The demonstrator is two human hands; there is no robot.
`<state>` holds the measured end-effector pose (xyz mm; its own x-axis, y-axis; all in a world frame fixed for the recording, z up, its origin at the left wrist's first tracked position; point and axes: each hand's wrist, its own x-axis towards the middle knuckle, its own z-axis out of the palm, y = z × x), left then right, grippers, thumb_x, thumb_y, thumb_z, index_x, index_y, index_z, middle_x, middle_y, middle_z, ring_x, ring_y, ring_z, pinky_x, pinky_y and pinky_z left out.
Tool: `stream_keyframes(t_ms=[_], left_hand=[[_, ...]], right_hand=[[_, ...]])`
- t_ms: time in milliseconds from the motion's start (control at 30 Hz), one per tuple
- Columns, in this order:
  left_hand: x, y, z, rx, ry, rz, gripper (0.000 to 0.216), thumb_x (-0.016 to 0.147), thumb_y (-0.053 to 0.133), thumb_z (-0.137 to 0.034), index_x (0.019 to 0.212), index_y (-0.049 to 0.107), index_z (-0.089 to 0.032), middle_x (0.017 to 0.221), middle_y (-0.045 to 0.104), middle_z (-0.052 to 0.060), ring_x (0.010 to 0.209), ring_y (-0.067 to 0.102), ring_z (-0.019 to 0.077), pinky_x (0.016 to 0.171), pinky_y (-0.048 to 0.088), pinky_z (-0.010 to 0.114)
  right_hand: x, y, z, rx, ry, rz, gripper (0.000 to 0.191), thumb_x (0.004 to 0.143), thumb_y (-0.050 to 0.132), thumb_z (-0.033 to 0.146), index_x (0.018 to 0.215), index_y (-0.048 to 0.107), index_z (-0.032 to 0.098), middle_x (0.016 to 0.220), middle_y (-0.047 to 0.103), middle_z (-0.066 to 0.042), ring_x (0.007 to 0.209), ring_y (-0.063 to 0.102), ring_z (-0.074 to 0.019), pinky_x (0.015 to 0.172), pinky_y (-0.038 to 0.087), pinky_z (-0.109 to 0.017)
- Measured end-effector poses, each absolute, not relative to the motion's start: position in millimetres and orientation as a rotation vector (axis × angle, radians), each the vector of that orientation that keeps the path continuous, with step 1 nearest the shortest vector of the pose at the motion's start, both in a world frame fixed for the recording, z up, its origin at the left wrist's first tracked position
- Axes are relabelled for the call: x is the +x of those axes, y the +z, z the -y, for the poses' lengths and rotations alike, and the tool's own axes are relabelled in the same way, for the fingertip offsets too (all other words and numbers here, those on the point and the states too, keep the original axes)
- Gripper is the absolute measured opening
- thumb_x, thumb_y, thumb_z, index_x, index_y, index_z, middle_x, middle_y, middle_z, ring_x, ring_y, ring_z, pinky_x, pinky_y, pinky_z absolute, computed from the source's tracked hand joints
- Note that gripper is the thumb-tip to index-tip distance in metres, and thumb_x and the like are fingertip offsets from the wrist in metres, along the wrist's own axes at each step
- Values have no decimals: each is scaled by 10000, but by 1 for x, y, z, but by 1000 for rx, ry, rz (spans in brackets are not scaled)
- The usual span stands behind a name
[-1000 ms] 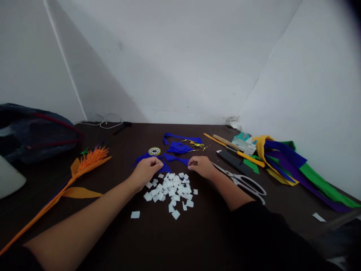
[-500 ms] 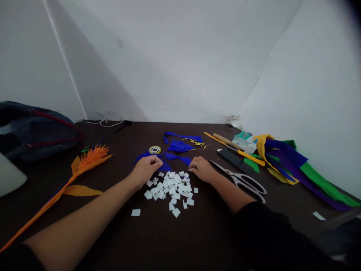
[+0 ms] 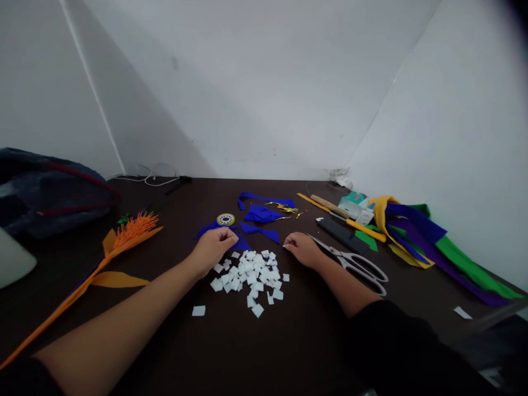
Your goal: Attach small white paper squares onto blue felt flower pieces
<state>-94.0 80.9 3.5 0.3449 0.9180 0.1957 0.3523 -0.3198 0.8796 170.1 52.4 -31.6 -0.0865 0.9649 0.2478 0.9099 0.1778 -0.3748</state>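
A heap of small white paper squares [image 3: 253,272] lies on the dark table between my forearms. Just behind its left side, my left hand [image 3: 213,248] is closed in a pinch over blue crepe paper [image 3: 240,242]; whatever its fingertips hold is hidden. To the right of the heap, my right hand [image 3: 303,250] is closed, with a small white paper piece [image 3: 285,246] showing at its fingertips. A strip of blue paper [image 3: 259,231], twisted in the middle, spans the gap between the hands. Behind my left hand lies a yellow-rimmed tape roll [image 3: 225,219].
Scissors [image 3: 355,264] and a dark phone-like slab [image 3: 342,235] lie right of my right hand. Farther right are a yellow-handled tool [image 3: 365,229] and coloured paper strips [image 3: 443,247]. An orange paper flower [image 3: 136,230] lies at left, near a dark bag [image 3: 58,192].
My right hand has moved a little to the right, away from the heap and the blue strip. My left hand has stayed almost in place.
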Motion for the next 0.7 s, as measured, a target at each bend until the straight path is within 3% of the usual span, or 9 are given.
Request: stream_keyframes(t_ms=[267,400,700], left_hand=[[-95,1,-82,1840,929,-1133,188,670,489,-323,562,503,-169,567,478,-23,548,414,111,557,323,242],[-95,1,-82,1837,931,-1129,188,670,483,-318,564,499,-164,577,481,-17,558,413,111,557,324,239],[-94,1,-81,1879,927,-1133,186,674,482,-320,579,501,-160,582,480,-22,563,414,109,560,327,235]], right_hand=[[163,-27,-48,-1623,-71,2321,237,727,450,85,819,648,178,851,630,-49,843,514,-162,801,345,-282],[159,-23,-44,-1643,-94,2381,207,759,460,184,830,654,169,858,624,-62,867,511,-172,816,345,-280],[151,-16,-62,-1955,72,2222,94,689,521,164,730,604,178,755,621,-29,723,549,-149,641,364,-228]])
